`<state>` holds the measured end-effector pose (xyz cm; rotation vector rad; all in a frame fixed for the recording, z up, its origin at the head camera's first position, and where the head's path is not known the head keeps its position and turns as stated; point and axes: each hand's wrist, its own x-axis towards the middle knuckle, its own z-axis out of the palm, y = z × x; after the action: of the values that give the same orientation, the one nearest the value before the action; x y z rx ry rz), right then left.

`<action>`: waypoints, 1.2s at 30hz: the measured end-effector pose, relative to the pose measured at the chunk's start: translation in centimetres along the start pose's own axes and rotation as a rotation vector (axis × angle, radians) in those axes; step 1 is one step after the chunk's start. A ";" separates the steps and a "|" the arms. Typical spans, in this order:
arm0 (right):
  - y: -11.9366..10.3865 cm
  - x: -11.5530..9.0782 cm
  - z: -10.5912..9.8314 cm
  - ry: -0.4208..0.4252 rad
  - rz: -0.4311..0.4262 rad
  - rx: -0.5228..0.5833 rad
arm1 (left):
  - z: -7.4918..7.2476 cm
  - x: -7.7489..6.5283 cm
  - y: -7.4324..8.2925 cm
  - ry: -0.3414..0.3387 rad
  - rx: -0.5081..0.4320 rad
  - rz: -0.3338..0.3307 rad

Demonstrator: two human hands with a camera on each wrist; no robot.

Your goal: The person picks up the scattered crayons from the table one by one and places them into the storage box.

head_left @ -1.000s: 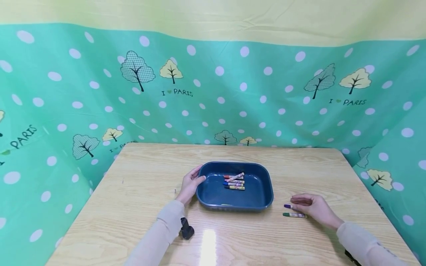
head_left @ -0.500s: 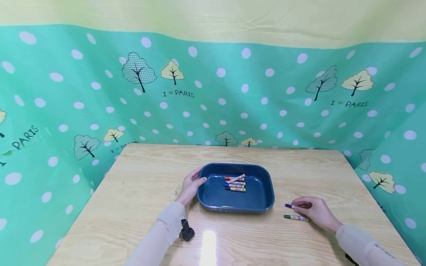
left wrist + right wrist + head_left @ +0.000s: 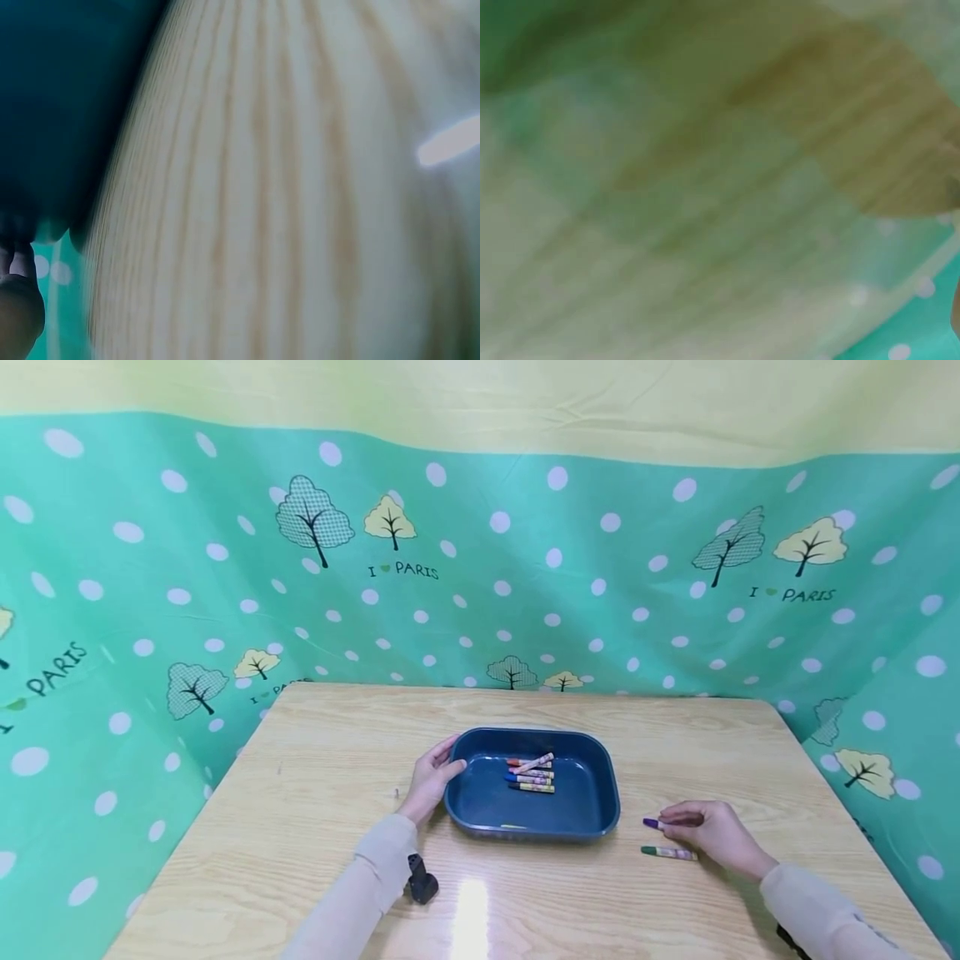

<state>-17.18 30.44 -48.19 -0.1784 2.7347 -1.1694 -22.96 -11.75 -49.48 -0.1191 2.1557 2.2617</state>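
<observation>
A dark blue plastic tub [image 3: 480, 800] sits in the middle of the table. My left hand [image 3: 429, 781] grips its left wall, thumb over the rim and fingers outside; the left wrist view catches only part of that hand. Inside the tub lie several crayons: a blue one [image 3: 517, 778], a dark one [image 3: 531, 788], a red-orange one partly covered, and a pale pink one [image 3: 535, 763] slanting across the others. To the tub's right, my right hand [image 3: 714, 837] pinches a purple crayon [image 3: 652, 823] at the tabletop. Just in front of it lies a green crayon [image 3: 669, 852].
The wooden table [image 3: 337, 727] carries a small pale speck [image 3: 397, 793] left of the tub. A black device [image 3: 422, 881] is strapped at the left wrist. Green dotted cloth [image 3: 450, 610] hangs behind and along both sides. The right wrist view is blurred.
My right thumb and fingers have drawn together on the purple crayon, which has barely moved. The left hand keeps its grip on the tub.
</observation>
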 end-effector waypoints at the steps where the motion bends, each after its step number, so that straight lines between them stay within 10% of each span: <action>1: 0.0 0.1 -0.2 0.002 -0.005 -0.005 | 0.0 0.0 0.0 0.000 0.003 0.000; 21: -6.0 1.7 -2.8 0.087 -0.099 0.051 | -0.1 0.2 -0.2 0.001 0.002 -0.025; 36: -11.1 4.1 0.8 0.017 -0.123 0.149 | -0.2 -0.1 -0.1 -0.016 0.000 0.016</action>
<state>-20.57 21.54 -41.13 -0.3227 2.6703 -1.4071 -22.85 -11.90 -49.60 -0.0829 2.1569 2.2630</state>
